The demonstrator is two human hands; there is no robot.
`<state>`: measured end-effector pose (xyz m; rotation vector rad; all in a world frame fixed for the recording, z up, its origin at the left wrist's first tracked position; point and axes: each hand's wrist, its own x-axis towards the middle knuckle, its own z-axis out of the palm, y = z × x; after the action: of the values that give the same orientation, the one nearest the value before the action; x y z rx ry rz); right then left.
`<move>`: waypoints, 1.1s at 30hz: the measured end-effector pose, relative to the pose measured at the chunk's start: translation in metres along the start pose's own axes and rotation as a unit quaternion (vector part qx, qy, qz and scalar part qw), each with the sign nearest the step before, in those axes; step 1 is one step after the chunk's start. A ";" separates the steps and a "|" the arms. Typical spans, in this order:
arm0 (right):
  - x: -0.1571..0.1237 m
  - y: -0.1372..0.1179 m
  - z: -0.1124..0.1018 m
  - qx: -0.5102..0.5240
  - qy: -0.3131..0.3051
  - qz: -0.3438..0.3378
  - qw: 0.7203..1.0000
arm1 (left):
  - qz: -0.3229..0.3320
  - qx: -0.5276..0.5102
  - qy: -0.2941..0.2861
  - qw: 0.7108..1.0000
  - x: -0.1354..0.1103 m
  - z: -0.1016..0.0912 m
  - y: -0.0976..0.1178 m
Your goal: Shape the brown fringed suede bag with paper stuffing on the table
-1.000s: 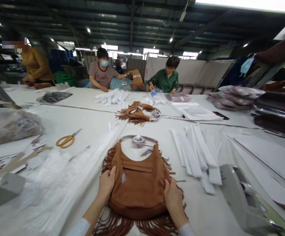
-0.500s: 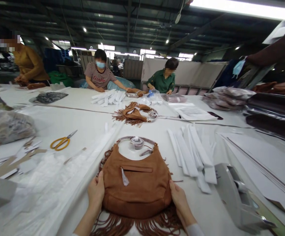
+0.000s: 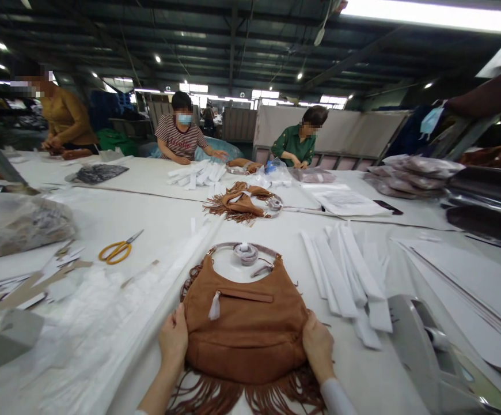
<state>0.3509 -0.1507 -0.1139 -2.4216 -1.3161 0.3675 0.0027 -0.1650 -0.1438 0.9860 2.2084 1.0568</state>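
A brown suede fringed handbag (image 3: 246, 328) lies flat on the white table (image 3: 155, 213), its wrapped handle (image 3: 244, 252) pointing away from me and its fringe trailing toward me. My left hand (image 3: 173, 341) grips the bag's left edge with curled fingers. At the bag's right edge my right hand (image 3: 318, 347) holds it the same way. A white-wrapped zipper pull (image 3: 214, 306) hangs on the bag's front pocket.
Yellow-handled scissors (image 3: 117, 249) lie to the left, white paper strips (image 3: 348, 271) to the right, a grey tape dispenser (image 3: 432, 351) at near right. A second fringed bag (image 3: 242, 202) lies farther back. Three people work at the table's far side. Plastic sheets (image 3: 82, 323) cover the near left.
My hands have slid outward from on top of the bag to its two side edges. The bag has been smoothed flat and its side fringe tucked under.
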 end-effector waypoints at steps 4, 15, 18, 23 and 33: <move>0.000 -0.003 -0.009 -0.011 -0.034 -0.007 0.999 | 0.030 -0.031 -0.037 0.998 0.001 -0.006 0.004; -0.012 -0.049 -0.031 -0.058 -0.099 0.014 0.993 | 0.088 -0.008 -0.071 0.994 0.030 -0.015 0.042; -0.028 -0.063 -0.033 -0.127 -0.024 0.002 0.992 | 0.087 0.002 -0.097 0.991 0.027 -0.004 0.047; -0.047 -0.072 -0.039 -0.220 0.076 -0.063 0.971 | 0.053 0.033 -0.109 0.992 0.022 -0.003 0.043; -0.028 -0.041 -0.017 -0.156 0.051 -0.131 0.978 | 0.043 0.095 -0.090 0.990 -0.002 -0.004 0.056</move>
<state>0.3121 -0.1571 -0.0795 -2.4228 -1.7285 -0.0374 0.0229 -0.1444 -0.0960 1.2199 2.1621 0.7697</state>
